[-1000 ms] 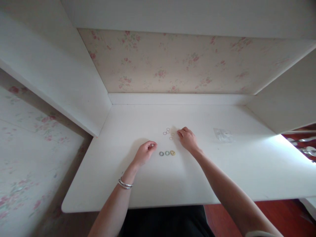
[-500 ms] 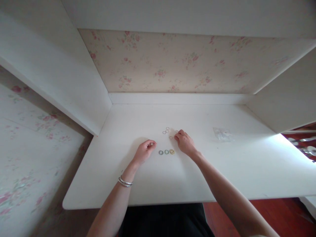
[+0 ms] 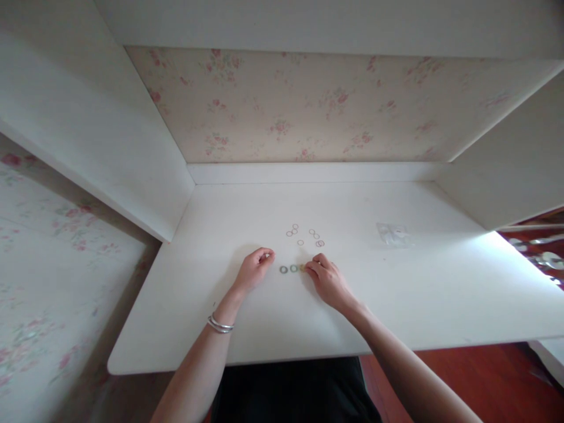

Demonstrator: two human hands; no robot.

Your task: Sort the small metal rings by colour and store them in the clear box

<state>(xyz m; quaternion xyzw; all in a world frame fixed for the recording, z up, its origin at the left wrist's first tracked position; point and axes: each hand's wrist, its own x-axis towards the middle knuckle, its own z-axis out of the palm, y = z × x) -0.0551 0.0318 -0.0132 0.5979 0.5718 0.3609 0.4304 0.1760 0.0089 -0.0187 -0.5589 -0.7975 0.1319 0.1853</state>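
Rings lay at the middle of the frame on the white desk [image 3: 396, 305]: a short row of three small thick bands [image 3: 293, 268], two greenish-grey and one yellow, sat between the two hands; the right hand [image 3: 326, 281], just right of centre, had its fingertips pinched at the yellow band on the row's right end, though whether it actually held anything was too small to tell; the left hand [image 3: 254, 270], just left of the row, rested on the desk with fingers curled loosely inward, gripping nothing visible; a silver bangle [image 3: 219, 324] circled its wrist; above the row, a scatter of thin pale wire rings [image 3: 305, 235] lay loose; towards the right of the frame sat a small clear plastic bag [image 3: 393, 233]; floral wallpaper [image 3: 299, 106] filled the upper centre.
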